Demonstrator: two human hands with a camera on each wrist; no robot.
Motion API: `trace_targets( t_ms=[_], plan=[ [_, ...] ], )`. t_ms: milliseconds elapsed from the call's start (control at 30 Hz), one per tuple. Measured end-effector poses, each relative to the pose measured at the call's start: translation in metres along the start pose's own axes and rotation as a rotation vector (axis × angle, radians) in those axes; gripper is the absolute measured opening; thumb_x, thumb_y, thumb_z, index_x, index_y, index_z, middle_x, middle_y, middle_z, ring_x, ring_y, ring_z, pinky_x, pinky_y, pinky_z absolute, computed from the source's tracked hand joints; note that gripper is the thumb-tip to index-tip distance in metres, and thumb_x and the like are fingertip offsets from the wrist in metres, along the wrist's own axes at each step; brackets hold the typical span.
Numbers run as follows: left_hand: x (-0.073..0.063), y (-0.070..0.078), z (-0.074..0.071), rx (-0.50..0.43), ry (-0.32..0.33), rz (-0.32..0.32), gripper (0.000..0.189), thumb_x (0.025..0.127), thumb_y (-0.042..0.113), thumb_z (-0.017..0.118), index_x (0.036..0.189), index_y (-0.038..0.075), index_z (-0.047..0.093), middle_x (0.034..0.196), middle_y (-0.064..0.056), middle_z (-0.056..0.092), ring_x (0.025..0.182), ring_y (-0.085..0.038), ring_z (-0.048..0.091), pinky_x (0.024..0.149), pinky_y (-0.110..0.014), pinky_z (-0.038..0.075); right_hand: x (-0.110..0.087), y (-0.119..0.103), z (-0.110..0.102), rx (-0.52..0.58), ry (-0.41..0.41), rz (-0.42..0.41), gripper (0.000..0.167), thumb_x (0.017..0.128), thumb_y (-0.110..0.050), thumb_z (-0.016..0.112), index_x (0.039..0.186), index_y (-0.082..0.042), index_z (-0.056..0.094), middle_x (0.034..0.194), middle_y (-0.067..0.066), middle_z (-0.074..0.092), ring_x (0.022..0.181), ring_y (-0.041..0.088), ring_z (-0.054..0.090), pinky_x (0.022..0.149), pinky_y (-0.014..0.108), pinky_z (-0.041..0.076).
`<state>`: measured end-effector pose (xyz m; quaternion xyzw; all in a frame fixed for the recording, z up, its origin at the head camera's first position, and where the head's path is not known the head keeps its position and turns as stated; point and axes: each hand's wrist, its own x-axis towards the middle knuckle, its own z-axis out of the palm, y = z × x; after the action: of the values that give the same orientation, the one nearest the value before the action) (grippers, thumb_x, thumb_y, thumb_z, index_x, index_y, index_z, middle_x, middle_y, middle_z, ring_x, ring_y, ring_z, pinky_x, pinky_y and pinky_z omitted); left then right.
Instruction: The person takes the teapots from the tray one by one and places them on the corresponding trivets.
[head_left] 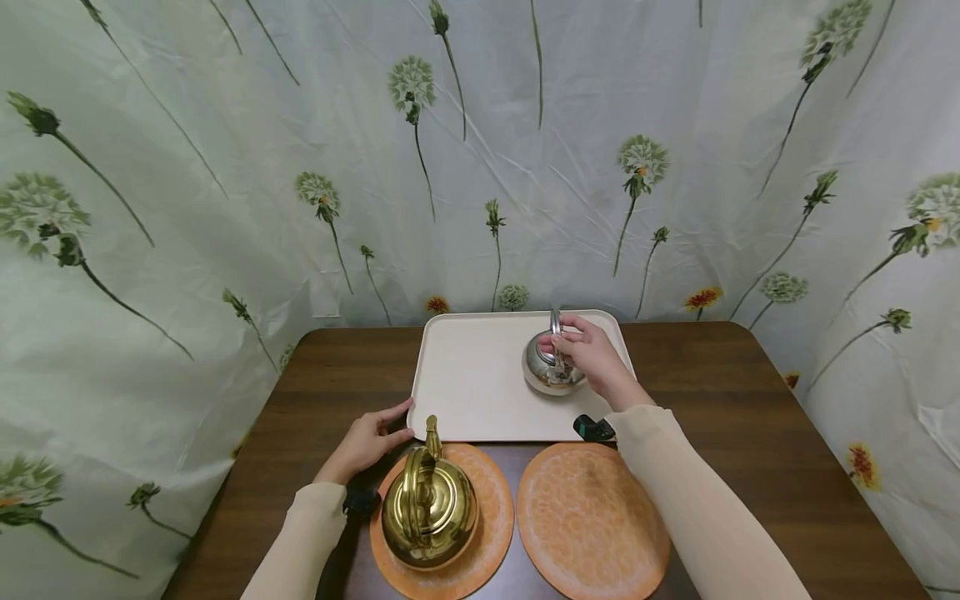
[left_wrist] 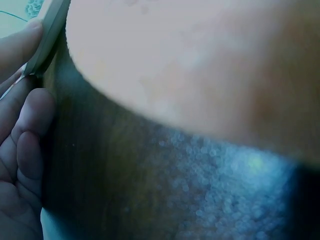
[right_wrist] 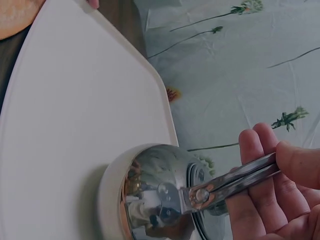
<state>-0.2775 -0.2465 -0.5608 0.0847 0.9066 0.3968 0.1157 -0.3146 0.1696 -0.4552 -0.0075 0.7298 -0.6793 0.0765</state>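
Note:
A silver teapot (head_left: 542, 373) with a hinged metal handle is over the right part of a white tray (head_left: 465, 375). My right hand (head_left: 597, 360) grips its raised handle between thumb and fingers, as the right wrist view also shows with the handle (right_wrist: 240, 180) across the fingers. Whether the teapot touches the tray is hard to tell. At the tray's near left corner, my left hand (head_left: 366, 443) holds the rim with thumb and forefinger. Just right of that wrist stands a gold teapot (head_left: 442, 529), upright handle raised, on an orange round placemat (head_left: 491, 500).
A second orange round placemat (head_left: 588, 525) lies beside the first, under my right forearm, with nothing standing on it. The brown wooden table (head_left: 720, 400) ends at a flowered curtain (head_left: 487, 167) behind the tray. A dark mat (head_left: 513, 575) lies beneath the placemats.

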Motion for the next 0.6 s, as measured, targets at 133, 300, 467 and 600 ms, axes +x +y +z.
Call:
trace_targets(
  t_ms=[133,300,467,600],
  plan=[
    [0.0011,-0.0007,-0.0002,0.009,-0.001,0.007,0.064,0.099,0.031,0.079,0.159,0.025,0.055,0.062,0.001,0.046,0.054,-0.013,0.037,0.056,-0.027,0.037,-0.0017,0.0007,-0.0021,0.024,-0.011,0.002,0.042,0.112,-0.008,0.055,0.153,0.002,0.047,0.14,0.017,0.072,0.096,-0.001,0.075,0.09,0.024,0.056],
    [0.0014,-0.0014,0.0001,0.017,0.001,0.004,0.064,0.099,0.031,0.079,0.159,0.026,0.055,0.064,0.0,0.048,0.055,-0.013,0.037,0.057,-0.027,0.037,-0.0025,0.0015,-0.0038,0.029,-0.017,0.012,0.046,0.113,-0.009,0.053,0.157,0.001,0.044,0.149,0.022,0.063,0.098,-0.002,0.075,0.095,0.024,0.056],
    [0.0013,-0.002,-0.0002,0.02,0.001,0.01,0.064,0.099,0.031,0.079,0.159,0.025,0.055,0.069,0.0,0.049,0.055,-0.013,0.038,0.058,-0.027,0.037,-0.0042,0.0023,-0.0047,0.041,-0.019,0.002,0.048,0.113,-0.008,0.052,0.159,0.004,0.042,0.144,0.017,0.069,0.097,-0.002,0.075,0.095,0.022,0.056],
    [0.0015,-0.0018,-0.0003,0.014,-0.003,0.011,0.065,0.099,0.031,0.079,0.159,0.025,0.055,0.067,0.0,0.049,0.055,-0.013,0.038,0.058,-0.027,0.038,-0.0064,0.0004,-0.0054,0.054,-0.023,-0.022,0.049,0.113,-0.007,0.053,0.158,0.007,0.041,0.139,0.012,0.073,0.094,-0.004,0.075,0.092,0.02,0.056]
  ],
)
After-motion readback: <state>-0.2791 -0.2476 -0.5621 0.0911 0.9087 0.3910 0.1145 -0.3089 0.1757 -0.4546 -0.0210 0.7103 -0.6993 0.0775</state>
